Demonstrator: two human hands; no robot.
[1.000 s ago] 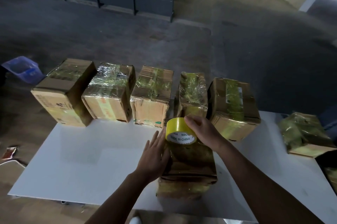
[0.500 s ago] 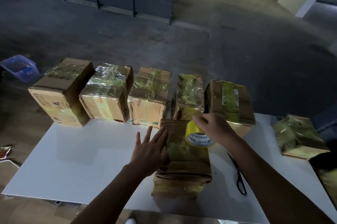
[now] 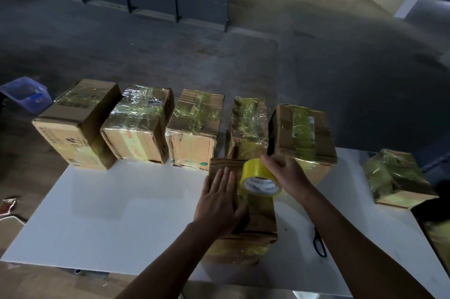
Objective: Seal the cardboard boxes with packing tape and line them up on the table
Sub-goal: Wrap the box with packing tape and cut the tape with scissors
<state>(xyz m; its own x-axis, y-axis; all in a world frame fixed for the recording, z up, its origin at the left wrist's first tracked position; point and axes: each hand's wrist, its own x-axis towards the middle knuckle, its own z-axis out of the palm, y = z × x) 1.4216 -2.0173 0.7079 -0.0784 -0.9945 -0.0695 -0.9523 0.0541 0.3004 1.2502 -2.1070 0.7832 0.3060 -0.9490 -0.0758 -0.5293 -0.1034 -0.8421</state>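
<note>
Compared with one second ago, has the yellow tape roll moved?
Yes. The yellow tape roll shifted right, judged against the narrow taped box behind it.

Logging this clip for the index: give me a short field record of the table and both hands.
left hand: flat on the front box, fingers straight
right hand: grips the yellow tape roll over that box
front box: lies before the row, partly taped
row: five taped boxes along the far edge of the table
lone box: taped, at the right end
scissors: on the table, right of the front box
blue bin: on the floor, far left
</note>
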